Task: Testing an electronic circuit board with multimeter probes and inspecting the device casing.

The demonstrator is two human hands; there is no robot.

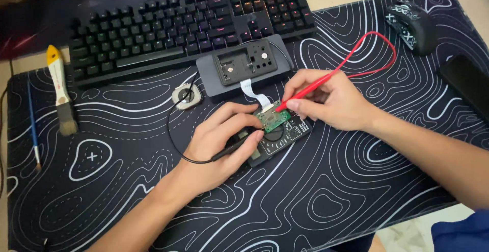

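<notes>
My left hand grips a black test probe, its tip touching a small green circuit board. My right hand pinches a red test probe, its tip on the same board. The board rests on a black multimeter lying on the desk mat. A white ribbon cable links the board to an opened dark grey device just behind. The red lead loops away to the right, the black lead curves left.
A black keyboard lies at the back. A paintbrush and a thin blue brush lie at left. A small square white part sits near the device. A black patterned mouse and a dark flat object are at right.
</notes>
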